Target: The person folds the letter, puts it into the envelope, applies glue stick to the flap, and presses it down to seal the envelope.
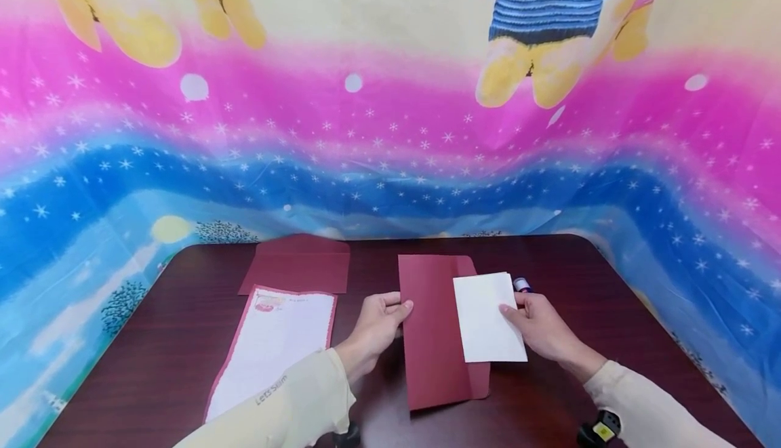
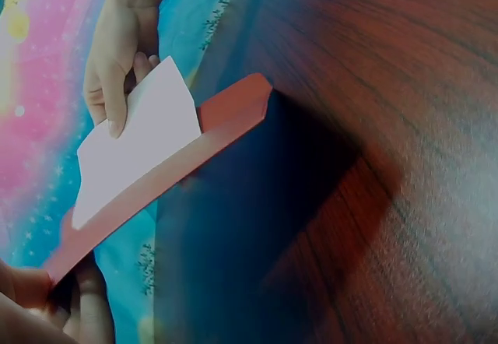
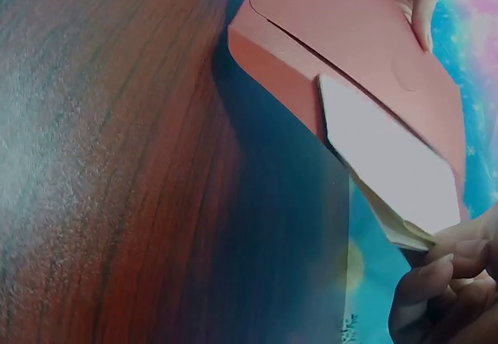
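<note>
My left hand (image 1: 378, 329) pinches the left edge of a dark red envelope (image 1: 430, 339), thumb in front and fingers behind. The envelope is raised over the table with its flap (image 3: 272, 71) folded out on the right side. Between thumb and fingers of my right hand (image 1: 546, 326) is a folded white paper (image 1: 491, 319), held by its right edge. In the right wrist view the layers of the paper spread slightly at the pinched end. Its far edge lies over the flap, right beside the envelope's slit-like opening.
On the left of the dark wooden table (image 1: 549, 414) lies a white letter sheet (image 1: 283, 339) with a red border. Behind it is a second dark red envelope (image 1: 305, 272), flap to the back. A small cylinder (image 1: 521, 285) lies behind my right hand. A patterned cloth (image 1: 390, 129) hangs behind the table.
</note>
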`<state>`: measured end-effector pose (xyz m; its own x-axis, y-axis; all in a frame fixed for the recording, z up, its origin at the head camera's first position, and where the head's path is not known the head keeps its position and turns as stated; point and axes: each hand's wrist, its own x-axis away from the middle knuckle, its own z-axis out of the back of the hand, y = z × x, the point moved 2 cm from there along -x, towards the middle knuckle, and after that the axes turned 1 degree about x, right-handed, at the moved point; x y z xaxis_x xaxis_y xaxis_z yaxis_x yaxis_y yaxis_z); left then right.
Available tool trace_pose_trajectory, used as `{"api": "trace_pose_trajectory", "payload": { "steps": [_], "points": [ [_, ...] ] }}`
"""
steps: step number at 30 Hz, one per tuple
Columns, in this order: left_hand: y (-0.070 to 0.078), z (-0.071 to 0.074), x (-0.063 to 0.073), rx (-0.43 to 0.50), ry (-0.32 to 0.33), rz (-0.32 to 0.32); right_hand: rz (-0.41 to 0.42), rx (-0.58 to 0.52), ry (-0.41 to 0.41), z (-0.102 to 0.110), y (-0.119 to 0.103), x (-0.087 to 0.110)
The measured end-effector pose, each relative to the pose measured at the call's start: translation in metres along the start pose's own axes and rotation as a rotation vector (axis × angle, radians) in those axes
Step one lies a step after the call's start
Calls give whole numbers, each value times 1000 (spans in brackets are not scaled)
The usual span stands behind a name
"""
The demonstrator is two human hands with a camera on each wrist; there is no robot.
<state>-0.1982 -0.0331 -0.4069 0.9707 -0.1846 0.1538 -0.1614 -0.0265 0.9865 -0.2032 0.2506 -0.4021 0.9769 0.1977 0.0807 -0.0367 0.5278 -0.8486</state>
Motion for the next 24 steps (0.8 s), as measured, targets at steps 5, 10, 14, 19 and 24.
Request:
{"api": "trace_pose_trajectory", "payload": {
  "steps": [5,10,14,19,24],
  "points": [
    [2,-2,3,-14,16,-16,0,11,-2,-3,-5,2],
    [0,-3,3,43,7,-4,-6,-36,-17,-6,-8,2],
    [-2,0,0,63,33,-2,-16,-99,-44,-8,-8,0],
    [-3,-1,-2,99,36,-2,18,-153,-112,-16,-7,-3],
    [-1,-3,-3,110,29,-8,35,-165,-99,-20,-10,-3]
  ]
}}
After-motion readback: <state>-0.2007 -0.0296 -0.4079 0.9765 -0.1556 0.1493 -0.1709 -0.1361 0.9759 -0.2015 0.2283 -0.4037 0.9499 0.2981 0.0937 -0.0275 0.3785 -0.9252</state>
